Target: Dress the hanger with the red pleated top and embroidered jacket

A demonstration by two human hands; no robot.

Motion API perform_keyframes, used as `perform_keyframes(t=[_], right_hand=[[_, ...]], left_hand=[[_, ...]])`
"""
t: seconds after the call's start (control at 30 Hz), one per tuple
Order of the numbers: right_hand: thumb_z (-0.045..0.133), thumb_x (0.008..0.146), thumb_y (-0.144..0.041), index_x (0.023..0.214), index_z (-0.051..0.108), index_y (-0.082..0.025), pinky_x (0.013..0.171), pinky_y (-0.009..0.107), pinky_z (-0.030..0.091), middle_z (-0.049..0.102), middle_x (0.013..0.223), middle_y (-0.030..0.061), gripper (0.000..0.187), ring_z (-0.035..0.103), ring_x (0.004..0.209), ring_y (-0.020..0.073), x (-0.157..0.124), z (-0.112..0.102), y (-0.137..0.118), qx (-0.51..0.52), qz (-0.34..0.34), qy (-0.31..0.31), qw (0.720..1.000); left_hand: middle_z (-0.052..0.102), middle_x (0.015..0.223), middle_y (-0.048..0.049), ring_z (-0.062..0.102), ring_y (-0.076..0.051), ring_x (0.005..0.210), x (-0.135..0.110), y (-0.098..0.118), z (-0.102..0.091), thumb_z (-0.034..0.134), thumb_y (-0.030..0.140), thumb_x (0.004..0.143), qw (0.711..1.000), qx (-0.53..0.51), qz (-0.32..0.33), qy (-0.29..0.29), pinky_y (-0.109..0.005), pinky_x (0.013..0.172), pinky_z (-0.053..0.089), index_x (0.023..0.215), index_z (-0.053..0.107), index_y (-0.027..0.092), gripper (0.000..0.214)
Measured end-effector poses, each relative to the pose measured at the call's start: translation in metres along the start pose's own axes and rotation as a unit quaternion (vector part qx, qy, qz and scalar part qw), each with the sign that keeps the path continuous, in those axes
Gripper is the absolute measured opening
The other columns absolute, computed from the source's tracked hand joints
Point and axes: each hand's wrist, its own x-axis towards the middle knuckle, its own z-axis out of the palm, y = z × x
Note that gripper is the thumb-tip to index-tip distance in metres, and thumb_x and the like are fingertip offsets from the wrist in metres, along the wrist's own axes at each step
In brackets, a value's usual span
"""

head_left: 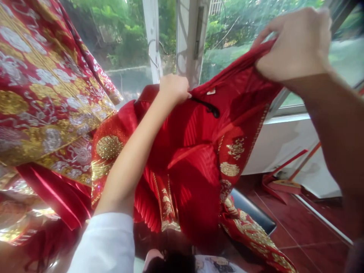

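A red garment point(193, 163) with gold embroidery hangs open in front of me. My left hand point(173, 88) is closed at its collar, gripping a black hanger point(209, 108) inside the neckline; the hanger's metal hook point(153, 57) rises above the hand. My right hand point(295, 43) is raised at the upper right, fingers pinched on the garment's top edge and holding it stretched out.
Another red and gold embroidered garment point(42, 91) hangs at the left. A window frame point(187, 34) with greenery behind stands ahead. A red dustpan and broom point(284, 178) lean against the white wall at the right. A dark seat edge point(253, 212) shows below.
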Motion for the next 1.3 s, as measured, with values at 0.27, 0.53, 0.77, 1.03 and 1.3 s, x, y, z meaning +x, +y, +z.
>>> perform_keyframes(t=[0.27,0.53,0.77,1.03,1.3], right_hand=[[0.059,0.086,-0.024,0.128,0.057,-0.018,0.063,0.036,0.053,0.072,0.091,0.0128,0.042,0.070,0.073,0.0268,-0.170,0.034,-0.070,0.003,-0.080,-0.335,0.939],[0.051,0.089,-0.045,0.120,0.062,-0.015,0.091,0.041,0.049,0.065,0.116,0.0140,0.044,0.061,0.107,0.0257,-0.112,0.125,0.022,0.287,0.077,-0.008,0.955],[0.032,0.088,-0.072,0.101,0.063,-0.015,0.089,0.041,0.048,0.068,0.095,0.0111,0.066,0.061,0.090,0.0221,-0.127,0.174,0.028,0.425,0.068,-0.046,0.902],[0.040,0.095,-0.041,0.117,0.061,-0.014,0.098,0.039,0.041,0.067,0.116,0.0152,0.040,0.058,0.108,0.0212,-0.118,0.130,0.017,0.274,0.022,0.050,0.960],[0.054,0.093,-0.038,0.081,0.062,-0.009,0.077,0.025,0.043,0.062,0.078,0.0002,0.032,0.052,0.071,0.0082,-0.061,0.094,-0.006,0.240,-0.083,-0.194,0.947]], left_hand=[[0.072,0.096,-0.0087,0.061,-0.031,0.106,-0.010,-0.004,0.010,0.064,0.031,0.082,0.997,-0.023,0.026,0.063,-0.043,0.090,0.043,0.099,0.077,0.026,0.022],[0.072,0.098,-0.0089,0.059,-0.030,0.109,-0.013,-0.005,0.011,0.060,0.030,0.081,0.998,-0.040,0.019,0.050,-0.040,0.093,0.040,0.103,0.076,0.026,0.028],[0.069,0.113,-0.0053,0.055,-0.028,0.115,-0.027,-0.012,0.000,0.055,0.033,0.085,0.989,-0.100,0.094,0.063,-0.042,0.100,0.040,0.114,0.069,0.030,0.033],[0.064,0.120,-0.0068,0.055,-0.029,0.114,-0.149,-0.108,0.002,0.045,0.048,0.093,0.975,-0.062,-0.031,0.209,-0.049,0.105,0.039,0.124,0.058,0.024,0.042],[0.064,0.078,-0.0081,0.062,-0.026,0.088,-0.122,-0.162,0.031,0.030,0.061,0.093,0.980,-0.144,-0.087,0.110,-0.039,0.085,0.048,0.075,0.060,0.021,0.053]])
